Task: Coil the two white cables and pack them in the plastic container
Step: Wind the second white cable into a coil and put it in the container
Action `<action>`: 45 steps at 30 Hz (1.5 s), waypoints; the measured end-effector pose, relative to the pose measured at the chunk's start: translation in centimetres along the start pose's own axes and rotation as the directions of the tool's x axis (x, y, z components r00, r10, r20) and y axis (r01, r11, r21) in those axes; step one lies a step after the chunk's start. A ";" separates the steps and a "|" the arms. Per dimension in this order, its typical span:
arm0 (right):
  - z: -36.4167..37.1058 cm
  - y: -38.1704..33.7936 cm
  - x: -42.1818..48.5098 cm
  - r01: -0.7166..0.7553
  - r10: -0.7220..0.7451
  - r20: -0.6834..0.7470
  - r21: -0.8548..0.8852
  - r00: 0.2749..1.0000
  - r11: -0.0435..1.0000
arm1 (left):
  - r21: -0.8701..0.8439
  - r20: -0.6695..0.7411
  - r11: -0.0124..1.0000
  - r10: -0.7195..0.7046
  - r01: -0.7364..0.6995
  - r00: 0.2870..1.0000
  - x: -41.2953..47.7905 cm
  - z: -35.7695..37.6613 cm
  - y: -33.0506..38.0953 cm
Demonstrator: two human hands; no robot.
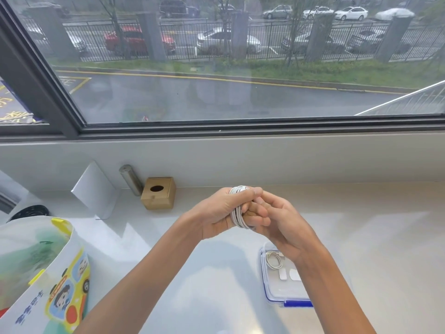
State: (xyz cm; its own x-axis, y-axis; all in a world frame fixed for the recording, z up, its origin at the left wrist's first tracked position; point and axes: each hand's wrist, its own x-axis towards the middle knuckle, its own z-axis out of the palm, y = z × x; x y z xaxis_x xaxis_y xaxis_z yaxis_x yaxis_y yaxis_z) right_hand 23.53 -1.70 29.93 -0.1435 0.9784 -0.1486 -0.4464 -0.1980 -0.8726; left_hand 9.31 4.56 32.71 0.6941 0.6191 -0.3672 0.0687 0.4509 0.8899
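Glossy pale counter [168,273], both hands' fingers [250,192] clenching round white cable coil [237,219]

Much of the coiled white cable [237,216] is hidden between the left hand [222,214] and right hand [280,225]. The far right part of the plastic container [267,289] is covered by the right forearm. Left of the container, a printed bag [36,273] is cut off by the picture's edge.

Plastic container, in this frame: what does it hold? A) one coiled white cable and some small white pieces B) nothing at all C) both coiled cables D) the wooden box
A: the plastic container holds one small coiled cable beside small white pieces, while the second cable is bundled between the left hand and right hand above the counter.
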 end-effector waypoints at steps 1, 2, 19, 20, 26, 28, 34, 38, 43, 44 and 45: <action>0.0 0.2 -0.1 -0.003 0.004 -0.022 0.015 1.000 1.000 | -0.032 -0.016 0.999 -0.003 0.003 1.000 0.1 0.1 -0.1; 0.0 0.3 -0.2 0.001 0.000 -0.048 0.014 0.999 1.000 | -0.069 -0.036 0.998 -0.005 0.003 0.999 0.3 0.2 -0.3; -0.4 0.1 -1.5 0.148 -0.469 -0.230 -0.755 0.853 0.639 | 0.542 -0.305 0.779 0.533 -0.317 0.789 2.6 3.7 -2.1; -0.5 0.2 -1.6 0.134 -0.475 -0.235 -0.771 0.848 0.622 | 0.554 -0.301 0.781 0.511 -0.289 0.805 2.9 4.1 -2.3; -3.6 -0.7 -1.6 0.083 -0.558 -0.282 -0.838 0.780 0.540 | 0.164 -0.314 0.948 0.314 -0.274 0.896 4.6 6.5 -3.0; -5.4 -1.5 -1.6 0.078 -0.512 -0.301 -0.801 0.804 0.593 | 0.064 -0.349 0.950 0.307 -0.305 0.885 4.9 7.3 -2.9; -7.9 -2.9 -2.0 0.169 -0.376 -0.243 -0.594 0.894 0.787 | 0.377 -0.405 0.858 0.492 -0.350 0.771 7.2 9.8 -2.7; -8.9 -3.9 -2.0 0.170 -0.294 -0.288 -0.387 0.912 0.906 | 0.602 -0.342 0.753 0.545 -0.266 0.765 8.6 10.6 -2.7; -9.5 -3.5 -1.8 0.269 -0.476 -0.403 -0.471 0.782 0.840 | 0.647 -0.306 0.721 0.544 -0.249 0.781 10.1 11.7 -1.8; -9.6 -3.3 -1.7 0.281 -0.517 -0.436 -0.498 0.737 0.820 | 0.573 -0.331 0.773 0.523 -0.274 0.785 10.4 12.0 -1.6; -9.5 -3.1 -1.5 0.290 -0.545 -0.466 -0.512 0.697 0.809 | 0.475 -0.359 0.825 0.499 -0.306 0.789 10.7 12.5 -1.5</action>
State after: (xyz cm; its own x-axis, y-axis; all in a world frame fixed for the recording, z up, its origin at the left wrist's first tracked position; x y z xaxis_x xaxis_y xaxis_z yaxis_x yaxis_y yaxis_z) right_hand 33.56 -2.04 28.43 0.5552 0.8171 0.1552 0.0493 0.1540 -0.9868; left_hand 25.59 2.54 30.85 0.3243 0.9442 0.0570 0.1848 -0.1224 0.9751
